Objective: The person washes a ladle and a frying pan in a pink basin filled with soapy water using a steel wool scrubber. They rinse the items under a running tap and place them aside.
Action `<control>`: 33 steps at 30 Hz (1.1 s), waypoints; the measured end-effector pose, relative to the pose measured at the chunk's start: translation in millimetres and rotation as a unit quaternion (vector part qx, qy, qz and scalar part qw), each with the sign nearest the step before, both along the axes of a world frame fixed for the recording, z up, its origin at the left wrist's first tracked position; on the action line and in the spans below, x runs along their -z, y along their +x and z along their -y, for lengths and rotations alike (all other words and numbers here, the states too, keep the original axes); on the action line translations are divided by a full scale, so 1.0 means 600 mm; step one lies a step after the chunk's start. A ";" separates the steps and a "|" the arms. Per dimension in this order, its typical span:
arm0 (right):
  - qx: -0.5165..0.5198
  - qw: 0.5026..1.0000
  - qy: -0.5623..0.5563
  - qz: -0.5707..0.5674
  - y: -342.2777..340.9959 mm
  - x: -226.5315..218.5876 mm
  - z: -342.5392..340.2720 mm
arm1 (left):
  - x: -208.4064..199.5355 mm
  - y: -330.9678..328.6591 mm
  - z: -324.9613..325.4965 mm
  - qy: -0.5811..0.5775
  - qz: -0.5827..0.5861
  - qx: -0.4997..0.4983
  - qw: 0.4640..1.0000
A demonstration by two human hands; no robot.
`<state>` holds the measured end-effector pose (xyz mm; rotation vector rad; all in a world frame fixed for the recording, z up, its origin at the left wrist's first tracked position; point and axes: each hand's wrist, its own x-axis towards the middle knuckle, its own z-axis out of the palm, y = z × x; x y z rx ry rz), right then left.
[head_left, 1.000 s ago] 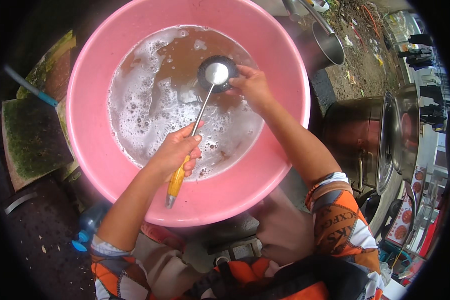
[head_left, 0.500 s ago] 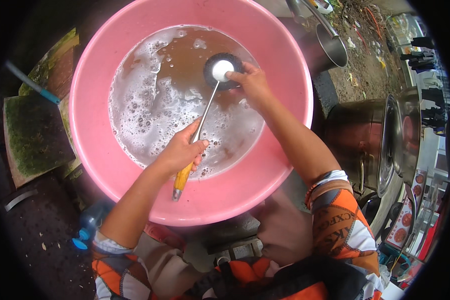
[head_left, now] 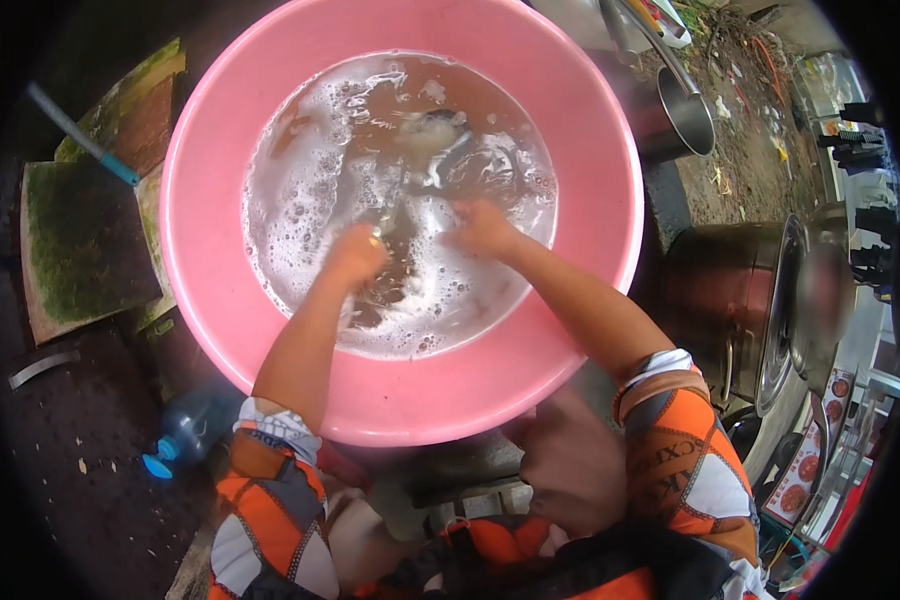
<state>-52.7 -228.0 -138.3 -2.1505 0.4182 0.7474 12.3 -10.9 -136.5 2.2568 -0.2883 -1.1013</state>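
Soapy brown water with white foam (head_left: 310, 190) lies in a large round pink tub (head_left: 450, 385). My left hand (head_left: 360, 253) is at the water's surface near the middle of the tub, smeared by motion. To its right, my right hand (head_left: 482, 230) is also low at the water and blurred. The fingers of both hands are hidden by water, foam and blur, so what they hold does not show. Beyond them, a dim rounded form (head_left: 435, 130), likely the head of a ladle-like utensil, shows under the water. Its wooden handle cannot be made out.
A lidded steel pot (head_left: 725, 300) and a smaller metal pot (head_left: 680, 115) stand to the right. On the left are mossy slabs (head_left: 85, 250), a hose with a teal end (head_left: 115, 165), and a clear plastic bottle with a blue cap (head_left: 185, 435).
The utensil, held above the water by both hands before, has gone down into it. My right hand has moved nearer to me and the left hand slightly away. The water now ripples.
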 end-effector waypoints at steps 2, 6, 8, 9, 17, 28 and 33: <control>0.163 0.969 0.187 -0.008 -0.003 0.027 -0.026 | -0.033 0.007 0.011 0.005 -0.037 -0.065 0.997; 0.350 0.864 0.361 -0.006 0.010 -0.058 -0.123 | -0.045 -0.051 0.057 -0.168 -0.011 -0.113 0.979; 0.384 0.844 0.374 -0.011 0.023 -0.053 -0.122 | -0.038 -0.083 0.072 -0.198 0.069 -0.117 0.971; 0.397 0.844 0.361 0.004 0.035 -0.062 -0.113 | -0.039 -0.095 0.073 -0.200 0.126 -0.109 0.966; 0.506 0.746 0.426 0.075 0.114 -0.119 -0.025 | -0.169 -0.108 0.057 -0.342 -0.364 -0.193 0.845; 0.359 0.856 0.372 0.020 0.067 -0.128 -0.078 | -0.101 -0.081 0.080 -0.330 -0.159 -0.162 0.916; 0.140 0.972 0.184 0.049 0.053 -0.130 -0.076 | -0.103 -0.037 0.060 -0.331 -0.273 -0.202 0.880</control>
